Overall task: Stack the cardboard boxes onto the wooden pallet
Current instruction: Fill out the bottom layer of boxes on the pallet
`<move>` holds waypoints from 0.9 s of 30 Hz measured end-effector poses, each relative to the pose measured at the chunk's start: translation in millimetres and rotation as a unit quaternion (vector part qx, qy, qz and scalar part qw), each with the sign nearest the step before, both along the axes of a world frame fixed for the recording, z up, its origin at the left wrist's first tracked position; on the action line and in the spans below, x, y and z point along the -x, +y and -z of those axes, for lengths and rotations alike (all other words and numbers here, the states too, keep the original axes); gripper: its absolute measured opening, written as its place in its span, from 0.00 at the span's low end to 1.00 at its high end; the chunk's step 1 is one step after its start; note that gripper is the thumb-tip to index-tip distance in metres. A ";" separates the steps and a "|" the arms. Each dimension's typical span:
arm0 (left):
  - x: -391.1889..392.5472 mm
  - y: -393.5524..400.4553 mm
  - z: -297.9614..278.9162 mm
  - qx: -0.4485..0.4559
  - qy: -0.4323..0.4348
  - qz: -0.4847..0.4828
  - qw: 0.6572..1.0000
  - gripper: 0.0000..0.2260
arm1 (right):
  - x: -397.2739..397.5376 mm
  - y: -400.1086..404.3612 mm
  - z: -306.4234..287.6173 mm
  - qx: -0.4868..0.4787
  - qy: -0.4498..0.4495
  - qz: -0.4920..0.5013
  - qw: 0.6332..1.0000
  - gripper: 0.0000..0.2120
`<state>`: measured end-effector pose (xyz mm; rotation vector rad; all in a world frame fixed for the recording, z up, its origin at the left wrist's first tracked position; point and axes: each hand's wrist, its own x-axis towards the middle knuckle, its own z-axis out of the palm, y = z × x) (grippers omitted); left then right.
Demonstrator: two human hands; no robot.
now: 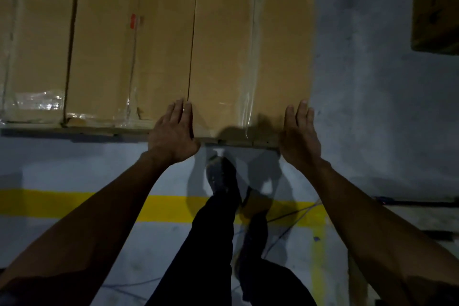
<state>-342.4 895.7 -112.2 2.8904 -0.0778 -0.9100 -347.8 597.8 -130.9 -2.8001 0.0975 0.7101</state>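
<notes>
Three long cardboard boxes are seen lying side by side on a wooden pallet [238, 143], of which only a thin strip shows along the near edge under the boxes. The right box [250, 45] is framed by both hands at its near end. The left hand [173, 135] is laid with straight fingers [185, 113] at the near left corner of that box, over the seam with the middle box [131, 57]. The right hand [299, 135] is held flat against the near right corner, fingers extended and nothing gripped. The left box [37, 45] is wrapped in shiny tape. A yellow line [49, 204] is painted across the grey floor [360, 107], near the person's shoe [222, 174].
</notes>
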 end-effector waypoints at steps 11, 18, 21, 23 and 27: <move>20.8 0.1 25.2 -0.086 -0.126 0.063 0.986 0.33 | 17.2 -2.0 2.1 0.008 -0.013 -0.025 1.000 0.40; 20.4 7.8 25.3 -0.095 -0.133 0.113 0.980 0.30 | 17.7 1.3 4.4 0.010 -0.023 -0.018 1.000 0.41; 19.0 10.2 24.7 -0.088 -0.132 0.123 0.980 0.30 | 15.3 3.2 4.8 0.010 -0.020 -0.005 1.000 0.42; 19.4 10.3 23.0 -0.071 -0.132 0.122 0.981 0.29 | 15.5 3.6 5.6 0.002 -0.022 0.006 1.000 0.41; 16.5 10.6 18.0 -0.077 -0.139 0.133 0.978 0.28 | 16.9 3.2 9.2 -0.014 -0.027 0.007 1.000 0.40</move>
